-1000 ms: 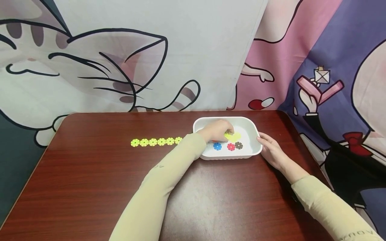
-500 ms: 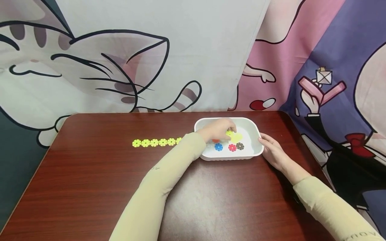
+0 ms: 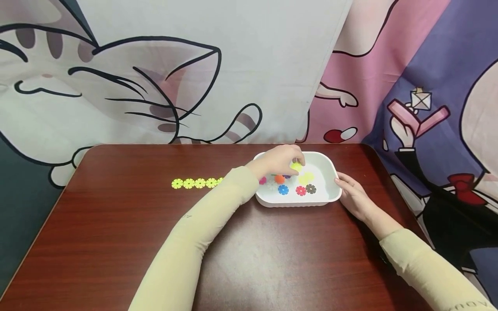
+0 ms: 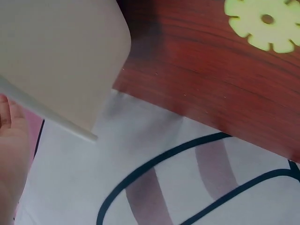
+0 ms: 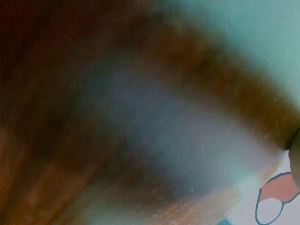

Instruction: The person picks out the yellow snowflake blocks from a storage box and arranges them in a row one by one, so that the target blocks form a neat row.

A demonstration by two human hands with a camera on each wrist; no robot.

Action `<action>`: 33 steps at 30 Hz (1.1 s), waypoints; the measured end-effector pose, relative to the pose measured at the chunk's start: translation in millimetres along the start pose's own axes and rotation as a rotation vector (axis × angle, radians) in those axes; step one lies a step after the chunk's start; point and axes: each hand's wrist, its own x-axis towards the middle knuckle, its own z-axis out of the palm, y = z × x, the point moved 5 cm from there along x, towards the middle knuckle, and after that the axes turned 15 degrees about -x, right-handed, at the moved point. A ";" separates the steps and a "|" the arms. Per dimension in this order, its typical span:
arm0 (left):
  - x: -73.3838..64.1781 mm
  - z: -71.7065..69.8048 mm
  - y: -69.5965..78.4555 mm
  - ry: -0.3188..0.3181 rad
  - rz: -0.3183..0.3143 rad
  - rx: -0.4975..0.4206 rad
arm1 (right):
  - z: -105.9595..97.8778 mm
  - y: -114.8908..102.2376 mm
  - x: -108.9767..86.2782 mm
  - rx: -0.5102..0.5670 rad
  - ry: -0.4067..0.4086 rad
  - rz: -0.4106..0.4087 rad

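Observation:
In the head view my left hand (image 3: 278, 160) is over the left part of a white plastic tray (image 3: 333, 181), pinching a yellow flower-shaped disc (image 3: 296, 166) between thumb and fingers. My right hand (image 3: 355, 198) grips the tray's right end by the rim. Inside the tray lie a blue disc (image 3: 283, 190), a red disc (image 3: 301, 191), a dark grey disc (image 3: 311, 188), an orange disc (image 3: 279, 179) and pale yellow discs (image 3: 306, 178). Part of my left hand (image 4: 11, 164) shows in the left wrist view beside the tray wall (image 4: 61, 61). The right wrist view is mostly blurred.
A straight row of yellow flower discs (image 3: 200, 183) lies on the brown wooden table (image 3: 116, 242), left of the tray; my left sleeve (image 3: 194, 229) covers its right end. A cartoon-printed cloth (image 3: 249, 65) hangs behind the table's back edge.
My left hand has risen slightly from the tray floor with the yellow disc, uncovering the orange disc and others. The right hand stays on the rim; the whole view has shifted a little.

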 end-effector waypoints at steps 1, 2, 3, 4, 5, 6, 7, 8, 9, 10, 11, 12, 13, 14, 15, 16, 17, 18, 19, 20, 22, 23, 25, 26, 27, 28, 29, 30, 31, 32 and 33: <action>-1.8 -1.4 -0.1 0.006 0.001 -0.002 | -0.1 -0.2 -0.4 -0.002 0.000 -0.001; -3.9 -2.5 -0.7 0.011 -0.001 -0.006 | -0.2 -0.3 -0.8 -0.002 -0.001 -0.003; -6.1 -3.9 -1.2 0.017 -0.003 -0.010 | -0.4 -0.5 -1.3 -0.004 0.000 -0.003; -8.7 -5.5 -1.7 0.021 -0.011 -0.015 | -0.5 -0.8 -1.7 -0.004 -0.001 -0.004; -11.2 -7.2 -2.5 0.028 -0.020 -0.019 | -0.7 -1.0 -1.9 -0.004 -0.002 -0.006; -14.0 -9.2 -3.6 0.035 -0.031 -0.025 | -0.8 -1.3 -2.0 -0.002 -0.002 -0.007; -16.4 -11.3 -5.1 0.042 -0.040 -0.024 | -0.9 -1.5 -2.2 0.001 -0.002 -0.008; -19.1 -13.5 -6.8 0.049 -0.053 -0.030 | -1.0 -1.8 -2.1 0.003 -0.003 -0.011; -21.7 -16.0 -8.3 0.056 -0.065 -0.032 | -1.0 -1.9 -2.0 0.004 -0.004 -0.012; -24.4 -18.5 -10.1 0.065 -0.073 -0.028 | -0.8 -1.8 -1.8 0.005 -0.005 -0.012; -26.9 -20.7 -12.0 0.071 -0.079 -0.026 | -0.8 -1.6 -1.7 0.009 -0.006 -0.013; -29.7 -23.1 -13.8 0.080 -0.082 -0.024 | -0.8 -1.3 -1.6 0.010 -0.007 -0.012; -32.4 -25.4 -15.2 0.088 -0.081 -0.020 | -0.9 -0.9 -1.5 0.008 -0.007 -0.010; -35.4 -27.8 -16.5 0.096 -0.077 -0.021 | -1.0 -0.5 -1.4 0.007 -0.008 -0.009; -38.3 -30.1 -17.7 0.105 -0.073 -0.020 | -1.1 0.0 -1.5 0.007 -0.007 -0.009; -41.4 -32.2 -19.0 0.114 -0.067 -0.023 | -1.3 0.4 -1.5 0.007 -0.009 -0.011; -44.6 -34.4 -20.0 0.124 -0.064 -0.030 | -1.5 0.7 -1.6 0.007 -0.010 -0.014; -48.1 -36.8 -20.5 0.135 -0.060 -0.035 | -1.8 1.0 -1.6 0.004 -0.010 -0.016; -51.5 -39.1 -21.2 0.144 -0.055 -0.039 | -2.0 1.2 -1.6 0.004 -0.010 -0.019; -55.1 -41.4 -21.8 0.155 -0.050 -0.043 | -2.3 1.5 -1.5 0.006 -0.012 -0.022; -62.1 -46.3 -22.9 0.177 -0.038 -0.047 | -2.5 2.0 -1.2 0.006 -0.014 -0.026; -65.8 -48.7 -23.5 0.187 -0.037 -0.048 | -2.6 2.2 -0.9 0.007 -0.013 -0.026; -73.0 -53.1 -25.8 0.205 -0.035 -0.045 | -2.5 2.8 -0.5 0.011 -0.012 -0.025; -76.8 -55.2 -27.0 0.212 -0.037 -0.050 | -2.5 3.0 -0.3 0.012 -0.011 -0.024; -80.4 -57.2 -28.4 0.219 -0.040 -0.052 | -2.4 3.2 -0.2 0.012 -0.009 -0.021; -84.3 -58.9 -30.2 0.225 -0.047 -0.048 | -2.3 3.2 -0.1 0.014 -0.007 -0.020; -88.2 -60.8 -31.9 0.233 -0.051 -0.050 | -2.2 3.2 -0.2 0.015 -0.006 -0.018; -92.1 -62.6 -33.6 0.241 -0.055 -0.049 | -2.0 3.1 -0.2 0.015 -0.005 -0.016; -96.2 -64.5 -35.1 0.249 -0.060 -0.052 | -1.7 2.9 -0.2 0.014 -0.003 -0.014; -100.3 -66.2 -36.9 0.258 -0.065 -0.052 | -1.5 2.6 -0.3 0.013 -0.002 -0.015; -104.3 -67.9 -38.8 0.267 -0.067 -0.051 | -1.2 2.4 -0.3 0.012 0.000 -0.015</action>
